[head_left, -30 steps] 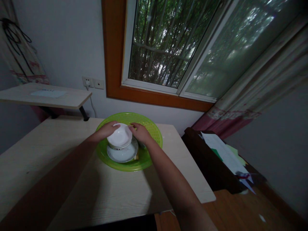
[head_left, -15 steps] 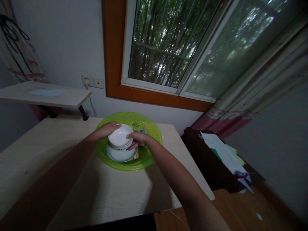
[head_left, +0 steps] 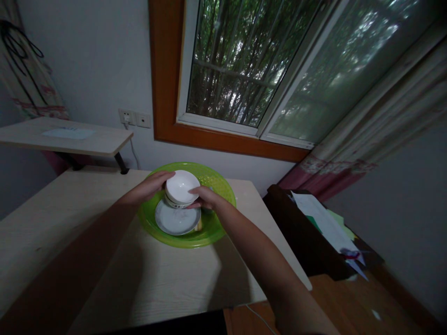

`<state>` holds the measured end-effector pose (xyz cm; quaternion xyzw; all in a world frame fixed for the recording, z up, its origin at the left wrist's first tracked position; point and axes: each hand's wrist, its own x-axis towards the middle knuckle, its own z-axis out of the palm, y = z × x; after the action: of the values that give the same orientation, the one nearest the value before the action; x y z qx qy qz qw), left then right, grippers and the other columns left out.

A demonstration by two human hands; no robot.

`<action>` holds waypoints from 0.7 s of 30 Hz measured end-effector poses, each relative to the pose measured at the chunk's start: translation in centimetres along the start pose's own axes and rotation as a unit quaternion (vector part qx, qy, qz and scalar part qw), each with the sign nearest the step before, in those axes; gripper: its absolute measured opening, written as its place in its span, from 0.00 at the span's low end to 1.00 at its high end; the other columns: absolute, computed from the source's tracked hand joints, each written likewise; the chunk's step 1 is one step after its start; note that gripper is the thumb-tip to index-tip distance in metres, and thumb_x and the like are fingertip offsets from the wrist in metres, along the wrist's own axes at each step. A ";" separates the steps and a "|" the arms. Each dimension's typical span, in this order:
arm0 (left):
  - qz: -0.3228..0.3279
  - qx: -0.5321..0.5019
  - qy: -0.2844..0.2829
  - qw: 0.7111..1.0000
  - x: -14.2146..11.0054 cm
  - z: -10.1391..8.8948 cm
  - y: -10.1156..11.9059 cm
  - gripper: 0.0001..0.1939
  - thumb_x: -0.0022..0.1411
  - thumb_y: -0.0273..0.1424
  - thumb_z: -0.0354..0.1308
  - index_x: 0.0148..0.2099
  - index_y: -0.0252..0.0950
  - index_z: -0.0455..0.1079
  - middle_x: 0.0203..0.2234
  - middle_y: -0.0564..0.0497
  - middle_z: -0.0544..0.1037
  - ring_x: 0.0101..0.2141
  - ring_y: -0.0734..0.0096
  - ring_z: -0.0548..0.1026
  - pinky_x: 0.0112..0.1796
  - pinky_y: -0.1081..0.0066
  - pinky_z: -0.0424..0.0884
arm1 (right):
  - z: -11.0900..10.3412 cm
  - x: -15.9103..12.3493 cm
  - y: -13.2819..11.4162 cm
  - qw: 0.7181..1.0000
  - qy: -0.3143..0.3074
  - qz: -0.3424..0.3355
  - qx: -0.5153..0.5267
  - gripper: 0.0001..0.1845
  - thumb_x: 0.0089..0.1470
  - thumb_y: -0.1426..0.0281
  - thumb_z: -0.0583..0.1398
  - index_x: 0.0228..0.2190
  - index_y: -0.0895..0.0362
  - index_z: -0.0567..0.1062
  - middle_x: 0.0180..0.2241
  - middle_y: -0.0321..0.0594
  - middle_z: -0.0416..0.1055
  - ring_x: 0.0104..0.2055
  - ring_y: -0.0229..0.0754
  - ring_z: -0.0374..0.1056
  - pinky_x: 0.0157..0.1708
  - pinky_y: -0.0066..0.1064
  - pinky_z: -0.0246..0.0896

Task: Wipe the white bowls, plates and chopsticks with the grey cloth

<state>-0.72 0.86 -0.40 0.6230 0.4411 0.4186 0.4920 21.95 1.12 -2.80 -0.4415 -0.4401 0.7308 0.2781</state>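
Observation:
A stack of small white bowls (head_left: 180,187) is held between both my hands, lifted a little above a white plate (head_left: 177,222). The plate lies inside a round green plastic basin (head_left: 216,186) on the pale wooden table (head_left: 104,260). My left hand (head_left: 151,185) grips the bowls' left side, fingers curled over the rim. On the bowls' right side my right hand (head_left: 204,197) closes from below. Something small and yellowish shows at the plate's right edge.
A raised wooden shelf (head_left: 63,137) with a sheet of paper stands at the back left. A wall socket (head_left: 134,119) sits below the window (head_left: 244,70). To the right, a dark cabinet (head_left: 314,242) carries loose papers; a curtain (head_left: 366,139) hangs beyond.
Both hands have raised the bowls off the plate and shifted them slightly back and right. My right hand moved from the bowls' far side to under their right edge.

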 end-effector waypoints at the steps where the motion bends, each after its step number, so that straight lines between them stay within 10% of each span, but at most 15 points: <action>1: 0.015 -0.014 -0.006 1.000 -0.1 0.3 0.4 0.27 0.62 0.48 0.52 0.51 0.32 0.73 0.44 0.41 0.81 0.45 0.58 0.77 0.43 0.64 0.74 | 0.0 0.1 -0.1 1.000 0.007 -0.015 0.005 0.26 0.51 0.76 0.60 0.53 0.57 0.67 0.45 0.46 0.75 0.40 0.46 0.76 0.30 0.37 0.79; 15: -0.064 -0.047 -0.017 0.997 0.5 0.6 -1.2 0.28 0.67 0.50 0.47 0.63 0.43 0.65 0.57 0.41 0.74 0.49 0.60 0.77 0.43 0.64 0.76 | 0.1 -0.3 -0.9 0.988 0.097 -0.111 0.037 0.30 0.50 0.75 0.59 0.55 0.54 0.63 0.51 0.45 0.73 0.41 0.47 0.75 0.28 0.36 0.79; 21: 0.006 0.190 -0.014 0.982 1.3 0.1 -2.1 0.24 0.69 0.41 0.42 0.55 0.33 0.71 0.54 0.42 0.76 0.51 0.61 0.75 0.49 0.65 0.70 | -0.3 0.0 -1.1 0.976 0.170 -0.122 0.062 0.35 0.49 0.75 0.58 0.58 0.51 0.58 0.49 0.44 0.72 0.37 0.44 0.75 0.28 0.34 0.78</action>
<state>-0.62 2.32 -2.40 0.7135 0.5018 0.3220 0.3680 22.25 1.73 -1.91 -0.4843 -0.3906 0.6316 0.4627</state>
